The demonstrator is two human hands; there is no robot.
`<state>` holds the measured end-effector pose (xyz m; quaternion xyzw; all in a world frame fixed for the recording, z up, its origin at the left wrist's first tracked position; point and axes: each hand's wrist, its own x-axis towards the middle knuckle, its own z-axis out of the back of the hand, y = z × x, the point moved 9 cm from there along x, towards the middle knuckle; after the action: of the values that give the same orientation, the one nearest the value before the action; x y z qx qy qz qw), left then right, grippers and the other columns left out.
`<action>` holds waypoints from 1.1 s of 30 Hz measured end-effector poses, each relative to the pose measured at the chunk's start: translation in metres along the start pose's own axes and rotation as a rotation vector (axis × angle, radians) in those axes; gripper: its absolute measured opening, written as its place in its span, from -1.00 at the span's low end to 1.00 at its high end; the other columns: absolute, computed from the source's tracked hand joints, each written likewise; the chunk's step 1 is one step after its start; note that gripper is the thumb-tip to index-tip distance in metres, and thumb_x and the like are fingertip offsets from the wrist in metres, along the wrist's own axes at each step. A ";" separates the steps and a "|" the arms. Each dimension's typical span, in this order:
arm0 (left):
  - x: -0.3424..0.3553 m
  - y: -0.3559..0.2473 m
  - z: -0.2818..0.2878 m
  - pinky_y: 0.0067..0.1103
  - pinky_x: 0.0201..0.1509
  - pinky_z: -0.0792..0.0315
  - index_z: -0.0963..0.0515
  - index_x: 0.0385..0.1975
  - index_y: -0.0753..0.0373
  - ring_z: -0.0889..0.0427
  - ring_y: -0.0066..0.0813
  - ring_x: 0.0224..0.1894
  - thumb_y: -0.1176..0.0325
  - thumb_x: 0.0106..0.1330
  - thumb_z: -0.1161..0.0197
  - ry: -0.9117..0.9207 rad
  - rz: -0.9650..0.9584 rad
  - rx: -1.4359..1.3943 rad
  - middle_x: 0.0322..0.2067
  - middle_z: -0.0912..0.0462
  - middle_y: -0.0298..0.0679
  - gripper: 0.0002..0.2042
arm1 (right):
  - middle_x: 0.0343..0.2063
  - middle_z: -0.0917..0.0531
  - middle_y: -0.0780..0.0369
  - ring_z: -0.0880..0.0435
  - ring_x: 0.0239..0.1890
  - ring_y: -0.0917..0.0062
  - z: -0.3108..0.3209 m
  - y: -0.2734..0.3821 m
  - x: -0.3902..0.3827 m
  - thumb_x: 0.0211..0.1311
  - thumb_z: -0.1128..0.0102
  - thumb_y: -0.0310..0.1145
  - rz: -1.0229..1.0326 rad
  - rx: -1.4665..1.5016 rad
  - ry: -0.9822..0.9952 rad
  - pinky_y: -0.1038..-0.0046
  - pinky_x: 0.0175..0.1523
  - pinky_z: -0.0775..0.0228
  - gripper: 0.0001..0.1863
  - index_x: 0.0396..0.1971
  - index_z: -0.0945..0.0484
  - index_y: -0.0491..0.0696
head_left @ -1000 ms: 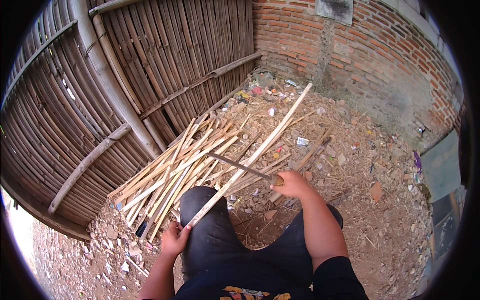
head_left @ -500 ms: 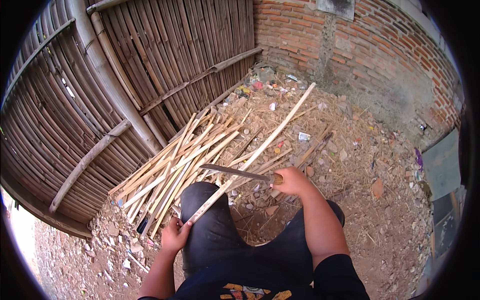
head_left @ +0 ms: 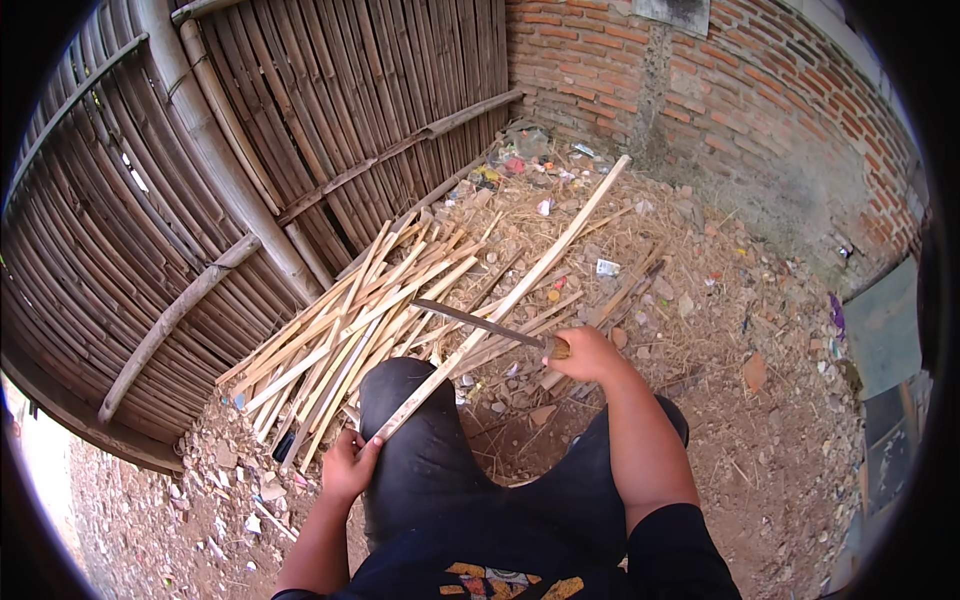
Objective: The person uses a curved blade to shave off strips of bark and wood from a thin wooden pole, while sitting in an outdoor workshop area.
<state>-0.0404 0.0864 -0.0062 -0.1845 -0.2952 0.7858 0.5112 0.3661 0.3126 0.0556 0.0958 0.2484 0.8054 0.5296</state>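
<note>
My left hand [head_left: 350, 465] grips the near end of a long pale wooden strip [head_left: 525, 285], which slants up and away to the right across my left thigh. In my right hand [head_left: 580, 355] is the handle of a machete [head_left: 478, 322]. Its long dark blade points left and crosses over the strip at about mid-length. Whether the blade touches the wood I cannot tell. My right fingers are wrapped round the handle and partly hidden.
Ahead to the left lies a pile of loose wooden strips [head_left: 370, 320] beside a bamboo wall [head_left: 380, 90]. A brick wall [head_left: 760, 130] stands at the back right. Rubble, straw and litter cover the ground [head_left: 700, 300]. Grey sheets [head_left: 882, 325] lean at the far right.
The machete's blade has tilted, its tip rising and its handle end dropping slightly to the left. The strip's far end has shifted up a little; my left hand stays in place.
</note>
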 end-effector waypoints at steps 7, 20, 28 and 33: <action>-0.001 -0.003 0.002 -0.27 -0.30 -0.54 -0.50 -0.41 0.23 -0.69 -0.04 -0.48 -0.10 0.32 -0.39 -0.013 0.001 0.020 -0.60 -0.64 -0.07 -0.54 | -0.27 -0.74 -0.02 -0.72 -0.15 0.04 -0.002 -0.001 0.000 0.09 -0.46 -0.05 0.004 0.028 0.010 0.14 -0.03 -0.55 -0.53 -0.12 -0.71 -0.08; -0.001 -0.002 0.000 -0.31 -0.35 -0.49 -0.48 -0.41 0.24 -0.63 -0.12 -0.51 -0.04 0.35 -0.39 -0.026 -0.030 0.002 -0.61 -0.60 -0.09 -0.57 | -0.25 -0.74 -0.04 -0.72 -0.13 0.02 -0.004 -0.001 0.001 0.08 -0.47 -0.05 0.008 0.025 -0.002 0.14 0.00 -0.55 -0.51 -0.12 -0.70 -0.11; -0.003 -0.009 0.003 -0.38 -0.40 -0.43 -0.48 -0.40 0.24 -0.54 -0.30 -0.57 0.04 0.39 -0.37 -0.049 -0.062 0.000 -0.64 -0.54 -0.16 -0.62 | -0.26 -0.73 -0.06 -0.71 -0.13 0.01 -0.007 0.000 0.002 0.08 -0.48 -0.07 0.035 0.033 -0.020 0.14 -0.02 -0.54 -0.53 -0.16 -0.69 -0.14; -0.004 -0.015 0.004 -0.27 -0.37 -0.49 -0.47 -0.42 0.24 -0.65 -0.03 -0.53 -0.02 0.36 -0.37 -0.060 -0.079 0.007 -0.65 -0.58 -0.05 -0.58 | -0.27 -0.73 -0.07 -0.72 -0.15 0.01 -0.006 0.000 0.002 0.08 -0.48 -0.09 0.040 0.033 -0.019 0.14 -0.02 -0.55 -0.54 -0.16 -0.70 -0.16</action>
<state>-0.0313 0.0861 0.0067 -0.1472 -0.3145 0.7714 0.5333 0.3624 0.3129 0.0497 0.1170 0.2544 0.8108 0.5140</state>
